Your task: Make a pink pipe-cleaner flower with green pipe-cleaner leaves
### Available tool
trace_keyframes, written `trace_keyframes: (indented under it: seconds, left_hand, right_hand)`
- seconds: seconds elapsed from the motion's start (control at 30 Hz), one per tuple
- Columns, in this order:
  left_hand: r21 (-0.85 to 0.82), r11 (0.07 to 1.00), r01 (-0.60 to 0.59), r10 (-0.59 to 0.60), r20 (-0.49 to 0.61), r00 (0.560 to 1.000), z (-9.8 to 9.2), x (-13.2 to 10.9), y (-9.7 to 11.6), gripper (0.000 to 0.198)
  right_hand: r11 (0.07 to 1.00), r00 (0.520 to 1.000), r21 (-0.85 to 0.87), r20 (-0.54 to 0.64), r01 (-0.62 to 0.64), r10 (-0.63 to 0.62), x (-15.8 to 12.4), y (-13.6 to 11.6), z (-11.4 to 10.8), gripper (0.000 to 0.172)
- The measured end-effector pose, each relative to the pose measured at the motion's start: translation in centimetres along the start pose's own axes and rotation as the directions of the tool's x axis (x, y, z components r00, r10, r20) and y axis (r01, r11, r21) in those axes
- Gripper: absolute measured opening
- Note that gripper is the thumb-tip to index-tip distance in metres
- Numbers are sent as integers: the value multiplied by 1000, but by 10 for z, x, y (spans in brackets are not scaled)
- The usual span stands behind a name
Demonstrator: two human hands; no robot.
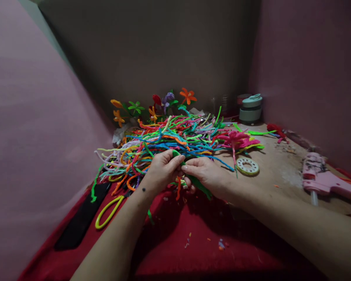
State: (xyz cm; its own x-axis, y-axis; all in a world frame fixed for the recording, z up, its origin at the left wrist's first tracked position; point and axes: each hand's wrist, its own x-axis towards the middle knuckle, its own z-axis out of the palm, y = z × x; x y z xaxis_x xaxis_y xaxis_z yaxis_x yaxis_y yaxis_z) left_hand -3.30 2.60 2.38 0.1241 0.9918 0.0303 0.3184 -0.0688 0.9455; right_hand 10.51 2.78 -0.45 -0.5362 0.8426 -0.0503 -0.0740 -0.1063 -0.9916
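Note:
My left hand and my right hand meet in front of a big heap of coloured pipe cleaners. Both pinch one green pipe cleaner, whose end bends over my left fingers and runs down under my right palm. An orange piece hangs just below the hands. A pink pipe-cleaner flower lies to the right of the heap, and finished flowers stand behind it.
A pink glue gun lies at the right edge. A round white tape roll sits by the pink flower. A lidded cup stands at the back. A yellow loop and a black strip lie on the red cloth at left.

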Motion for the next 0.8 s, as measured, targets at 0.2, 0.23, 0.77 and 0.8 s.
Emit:
trace_keyframes:
  seconds: [0.2,0.23,0.77,0.8]
  left_hand:
    - [149,989,0,16,-107,994,0,-3,7,30]
    - [83,996,16,-8,-94,996,0,-3,8,30]
    - [-205,975,85,-76,52,996,2,-2,3,31]
    - [-210,975,72,-65,37,997,3,-3,3,30]
  right_hand:
    - [999,997,-24,-58,49,-50,-5,-5,4,17]
    - [998,997,-24,-62,49,-51,-5,-6,4,17]
    - [998,998,68,-57,7,-3,-3,-3,1,18]
    - [997,999,72,-49,0,4,-3,-2,1,18]
